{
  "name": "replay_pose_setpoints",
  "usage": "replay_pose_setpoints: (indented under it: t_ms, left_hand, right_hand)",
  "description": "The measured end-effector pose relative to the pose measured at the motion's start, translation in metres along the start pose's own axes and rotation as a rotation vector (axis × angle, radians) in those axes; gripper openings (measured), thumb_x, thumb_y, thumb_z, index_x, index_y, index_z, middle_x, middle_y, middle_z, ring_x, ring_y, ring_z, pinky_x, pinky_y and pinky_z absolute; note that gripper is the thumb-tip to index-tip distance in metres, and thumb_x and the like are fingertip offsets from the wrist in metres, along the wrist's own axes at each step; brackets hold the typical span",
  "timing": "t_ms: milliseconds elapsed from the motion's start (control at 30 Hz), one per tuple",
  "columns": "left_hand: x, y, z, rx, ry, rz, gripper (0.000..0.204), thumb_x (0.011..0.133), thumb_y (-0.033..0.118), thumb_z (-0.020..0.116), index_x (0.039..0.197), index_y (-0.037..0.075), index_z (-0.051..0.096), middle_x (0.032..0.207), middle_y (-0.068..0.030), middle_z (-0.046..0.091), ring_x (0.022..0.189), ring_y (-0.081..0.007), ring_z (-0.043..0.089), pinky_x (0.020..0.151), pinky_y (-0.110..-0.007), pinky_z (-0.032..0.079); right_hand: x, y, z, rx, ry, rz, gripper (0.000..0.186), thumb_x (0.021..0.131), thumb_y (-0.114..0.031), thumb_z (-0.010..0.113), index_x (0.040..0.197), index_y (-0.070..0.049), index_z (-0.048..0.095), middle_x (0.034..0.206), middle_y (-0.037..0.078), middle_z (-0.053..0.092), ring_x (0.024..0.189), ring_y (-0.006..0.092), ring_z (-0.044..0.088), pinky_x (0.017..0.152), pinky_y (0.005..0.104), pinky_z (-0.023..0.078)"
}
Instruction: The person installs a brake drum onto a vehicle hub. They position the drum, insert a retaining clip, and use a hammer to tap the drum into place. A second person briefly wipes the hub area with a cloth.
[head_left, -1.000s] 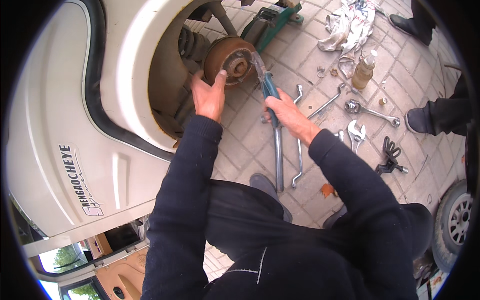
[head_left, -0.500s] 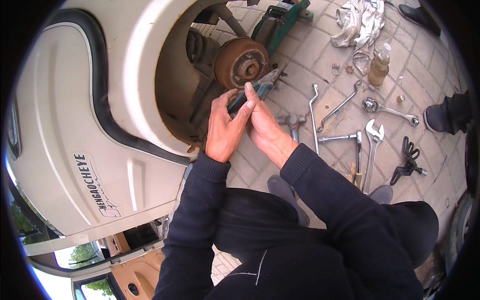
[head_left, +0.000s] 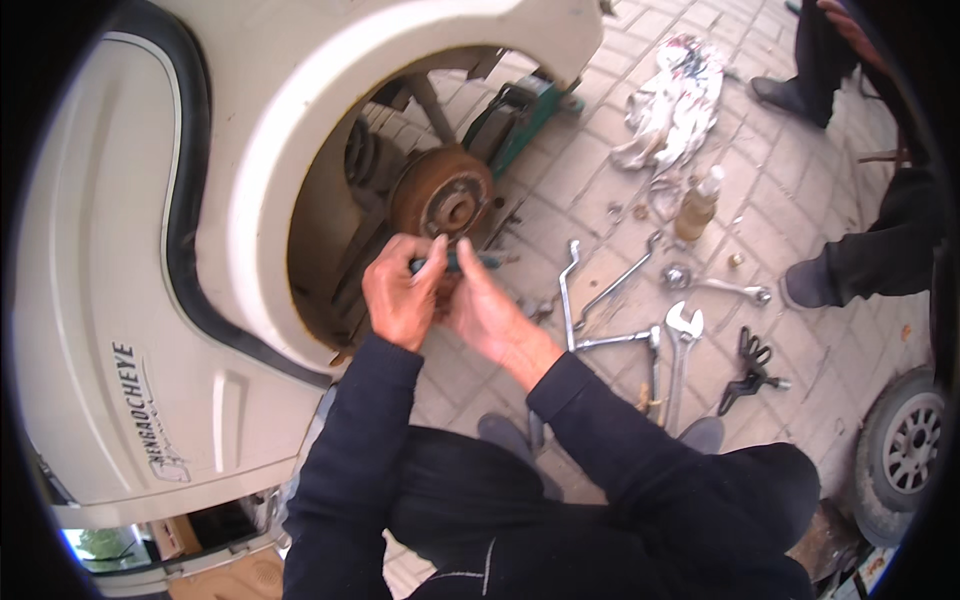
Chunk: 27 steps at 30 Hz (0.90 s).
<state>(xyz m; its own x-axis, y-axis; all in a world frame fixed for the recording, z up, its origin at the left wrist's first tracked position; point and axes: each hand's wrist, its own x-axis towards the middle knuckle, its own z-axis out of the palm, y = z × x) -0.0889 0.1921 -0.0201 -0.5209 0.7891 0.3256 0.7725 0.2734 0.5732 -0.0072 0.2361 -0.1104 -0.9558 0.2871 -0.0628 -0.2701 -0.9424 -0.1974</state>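
Observation:
Both hands meet low in front of the rusty brown brake drum (head_left: 425, 200), which sits inside the wheel arch of a cream van. My left hand (head_left: 398, 295) is closed around a teal-handled tool (head_left: 480, 260), thumb on top. My right hand (head_left: 487, 318) closes on the same tool from the other side, its thumb pointing up and its fingers mostly hidden. The tool's working end is blurred, so its exact kind is unclear. Close beyond the drum stands a green floor jack (head_left: 520, 130).
Right of my hands on the paving lie box-end wrenches (head_left: 568, 290), a ratchet (head_left: 720, 285), an adjustable wrench (head_left: 680, 350) and a black puller (head_left: 748, 375). A bottle (head_left: 697, 208), a stained rag (head_left: 680, 105), a wheel (head_left: 905, 440) and other people's legs (head_left: 880, 240) are farther right.
The view has shifted, so the van and tools sit elsewhere in the picture. Both hands still hold the teal-handled tool, now turned to lie more level. More of the bystanders shows at right.

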Motion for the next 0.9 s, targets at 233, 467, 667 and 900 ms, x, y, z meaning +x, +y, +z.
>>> replay_pose_setpoints:
  t_ms: [233, 467, 667, 900]
  left_hand:
    - [0.027, 0.005, 0.002, 0.147, 0.157, -0.061, 0.032, 0.089, 0.021, 0.074, 0.070, 0.000, 0.060, 0.068, -0.0176, 0.059, 0.061, -0.0392, 0.058, 0.060, -0.046, 0.045]
    - [0.030, 0.006, 0.011, 0.055, 0.136, -0.087, 0.033, 0.089, 0.024, 0.073, 0.070, 0.001, 0.059, 0.065, -0.0189, 0.055, 0.062, -0.0407, 0.056, 0.060, -0.046, 0.044]
    - [0.028, 0.009, 0.007, 0.052, 0.110, -0.112, 0.028, 0.088, 0.024, 0.074, 0.075, 0.001, 0.063, 0.066, -0.0177, 0.057, 0.061, -0.0388, 0.056, 0.062, -0.043, 0.047]
    - [0.028, 0.008, 0.013, -0.282, 0.152, -0.126, 0.029, 0.093, 0.025, 0.074, 0.110, 0.003, 0.063, 0.085, -0.0036, 0.067, 0.069, -0.0100, 0.059, 0.063, -0.028, 0.050]
  right_hand:
    - [-0.023, -0.064, -0.019, -1.191, 0.357, -0.018, 0.049, 0.094, -0.040, 0.072, 0.127, -0.007, 0.056, 0.106, 0.014, 0.067, 0.098, 0.0293, 0.067, 0.079, 0.0399, 0.053]
    - [-0.035, -0.080, -0.037, -1.818, 0.466, -0.538, 0.037, 0.090, -0.022, 0.074, 0.121, -0.005, 0.064, 0.106, 0.016, 0.061, 0.105, 0.0387, 0.063, 0.085, 0.0488, 0.051]
    - [-0.033, -0.070, -0.048, -1.839, 0.358, -0.585, 0.027, 0.091, -0.013, 0.070, 0.117, -0.006, 0.067, 0.104, 0.015, 0.062, 0.099, 0.0399, 0.063, 0.083, 0.0493, 0.051]
    - [-0.035, -0.059, -0.033, -1.748, 0.438, -0.763, 0.027, 0.091, -0.006, 0.067, 0.117, -0.007, 0.067, 0.103, 0.014, 0.062, 0.091, 0.0397, 0.065, 0.076, 0.0473, 0.052]
